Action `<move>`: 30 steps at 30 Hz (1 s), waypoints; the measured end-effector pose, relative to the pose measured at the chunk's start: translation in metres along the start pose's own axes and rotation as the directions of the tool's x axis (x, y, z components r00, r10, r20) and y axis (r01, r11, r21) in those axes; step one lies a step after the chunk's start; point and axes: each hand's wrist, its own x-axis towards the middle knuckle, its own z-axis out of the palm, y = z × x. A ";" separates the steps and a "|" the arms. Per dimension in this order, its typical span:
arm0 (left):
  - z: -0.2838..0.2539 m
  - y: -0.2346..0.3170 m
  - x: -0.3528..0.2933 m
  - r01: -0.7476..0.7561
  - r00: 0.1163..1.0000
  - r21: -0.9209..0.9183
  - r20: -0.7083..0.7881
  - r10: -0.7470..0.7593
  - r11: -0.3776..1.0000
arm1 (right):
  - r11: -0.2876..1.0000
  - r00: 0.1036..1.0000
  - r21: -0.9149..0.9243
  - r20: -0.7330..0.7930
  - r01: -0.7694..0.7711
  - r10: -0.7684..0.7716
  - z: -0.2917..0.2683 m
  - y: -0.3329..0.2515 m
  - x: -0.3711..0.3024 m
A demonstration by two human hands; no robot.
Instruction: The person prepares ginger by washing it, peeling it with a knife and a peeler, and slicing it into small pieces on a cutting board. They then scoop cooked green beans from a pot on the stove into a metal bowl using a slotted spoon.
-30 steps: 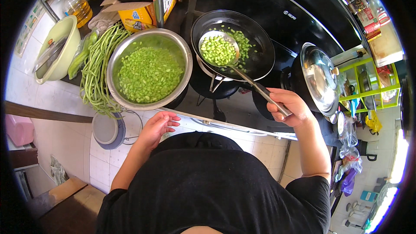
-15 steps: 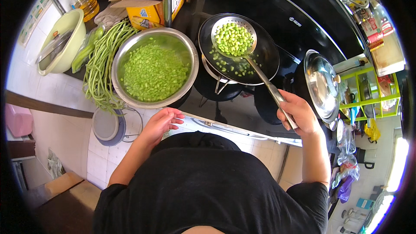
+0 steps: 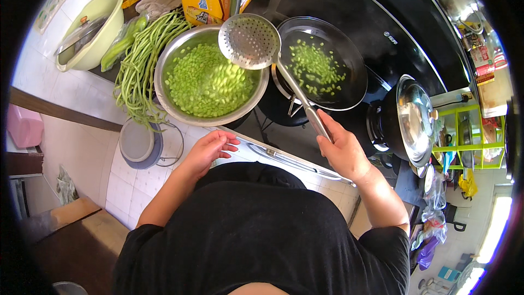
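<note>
My right hand (image 3: 344, 150) grips the handle of a perforated metal skimmer (image 3: 249, 41), whose bowl is tilted over the right side of a steel basin (image 3: 162, 101). Green beans (image 3: 232, 78) are tumbling from the skimmer into the heap of shelled green beans (image 3: 199, 90) in the basin. To the right, a black wok (image 3: 349, 71) on the stove holds more beans (image 3: 316, 65) in liquid. Below the basin hangs my left hand (image 3: 210, 150), its fingers loosely curled and apart, holding nothing.
Long green beans (image 3: 139, 71) lie left of the basin, beside a pale green tub (image 3: 98, 43). Behind stands a yellow carton (image 3: 204, 8). A lidded pot (image 3: 415, 120) is on the right of the stove (image 3: 275, 142), near a green rack (image 3: 475, 153).
My right hand has swung the skimmer left from the wok to the basin and tipped it, so its beans have dropped out. My left hand stays about where it was.
</note>
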 end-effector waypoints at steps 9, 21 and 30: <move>-0.003 -0.003 -0.007 -0.015 0.999 -0.014 -0.045 0.014 1.000 | 0.966 0.888 -0.188 -0.454 -0.177 0.074 -0.035 0.051 0.025; 0.003 0.001 -0.002 0.017 1.000 0.011 -0.022 -0.017 1.000 | 0.908 0.897 0.340 -0.277 -0.243 0.344 -0.066 0.100 0.027; 0.010 0.006 0.002 0.029 1.000 0.025 -0.010 -0.029 0.999 | 0.569 0.919 0.735 0.196 -0.368 0.341 -0.068 0.055 0.014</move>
